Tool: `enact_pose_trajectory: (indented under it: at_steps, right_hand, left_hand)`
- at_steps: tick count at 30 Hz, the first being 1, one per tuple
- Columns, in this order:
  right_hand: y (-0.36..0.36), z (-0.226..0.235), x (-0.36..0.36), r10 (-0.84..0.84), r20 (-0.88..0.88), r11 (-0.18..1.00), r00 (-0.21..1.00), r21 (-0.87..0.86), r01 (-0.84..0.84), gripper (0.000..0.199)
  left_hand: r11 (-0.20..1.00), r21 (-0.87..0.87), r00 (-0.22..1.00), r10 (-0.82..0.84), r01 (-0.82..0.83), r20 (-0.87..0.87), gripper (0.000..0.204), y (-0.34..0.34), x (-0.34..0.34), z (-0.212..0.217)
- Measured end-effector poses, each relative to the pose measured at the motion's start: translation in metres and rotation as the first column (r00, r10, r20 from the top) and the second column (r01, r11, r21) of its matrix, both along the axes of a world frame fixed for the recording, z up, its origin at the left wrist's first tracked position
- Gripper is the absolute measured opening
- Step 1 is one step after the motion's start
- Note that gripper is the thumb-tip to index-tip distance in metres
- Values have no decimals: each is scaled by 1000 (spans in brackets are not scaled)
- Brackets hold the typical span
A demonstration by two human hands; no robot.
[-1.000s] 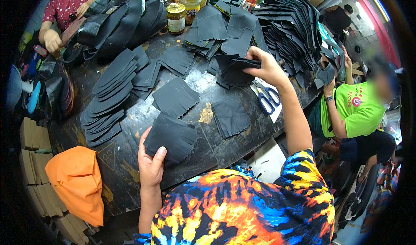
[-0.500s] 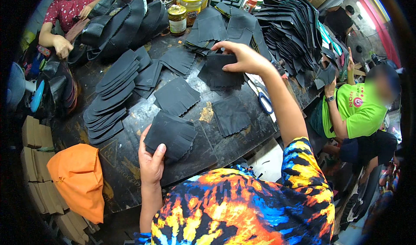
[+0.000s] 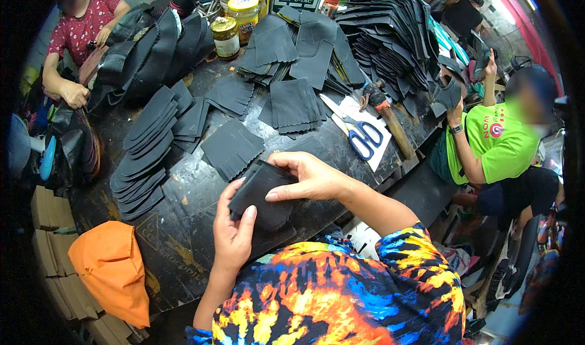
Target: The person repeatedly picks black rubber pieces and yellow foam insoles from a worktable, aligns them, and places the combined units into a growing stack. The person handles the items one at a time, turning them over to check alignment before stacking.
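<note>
Both of my hands hold a stack of black, leather-like pieces (image 3: 263, 192) low over the near part of the table. My left hand (image 3: 234, 226) grips its left side, thumb on top. My right hand (image 3: 311, 177) closes on its upper right corner, thumb across the face. Just beyond lies another fanned stack with a notched edge (image 3: 233, 149). Farther off, a similar stack (image 3: 294, 104) rests in front of larger black pieces (image 3: 317, 43). Long rounded black pieces (image 3: 143, 156) overlap in a column to the left.
Blue-handled scissors (image 3: 364, 139) lie on white paper beside a wooden-handled hammer (image 3: 395, 128). Jars (image 3: 226, 38) and a tall black pile (image 3: 390, 34) stand at the back. Orange cloth (image 3: 113, 266) hangs at the left edge. Co-workers sit at far left and right.
My right hand has left the farther stack and come back toward me, joining my left hand on the held stack. The view has shifted slightly.
</note>
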State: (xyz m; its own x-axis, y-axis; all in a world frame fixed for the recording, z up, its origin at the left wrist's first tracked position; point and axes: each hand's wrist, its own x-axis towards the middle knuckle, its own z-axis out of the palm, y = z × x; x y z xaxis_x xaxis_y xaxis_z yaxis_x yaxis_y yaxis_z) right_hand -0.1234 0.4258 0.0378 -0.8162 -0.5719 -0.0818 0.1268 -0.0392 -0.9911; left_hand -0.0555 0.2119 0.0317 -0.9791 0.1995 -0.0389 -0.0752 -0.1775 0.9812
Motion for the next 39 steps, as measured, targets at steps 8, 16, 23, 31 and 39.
enact_pose_trajectory:
  at_steps: [8,16,23,31,39]
  right_hand:
    - [92,40,-64,-145,-519,901,842,282,329,50]
    - [142,30,-177,141,-838,309,527,543,780,57]
    - [125,21,-137,16,-983,432,184,172,885,33]
    - [45,20,-64,-139,-822,638,552,352,685,38]
    - [-44,10,14,51,-477,903,877,397,163,29]
  left_hand:
    - [999,7,997,-32,31,64,57,-4,1,-18]
    - [996,90,997,-27,21,67,53,-9,2,-26]
    - [986,153,994,-83,72,70,52,-11,-1,-28]
    - [971,195,986,-155,141,60,48,-14,7,-28]
    - [991,-94,983,-107,94,-147,28,-42,-3,-2]
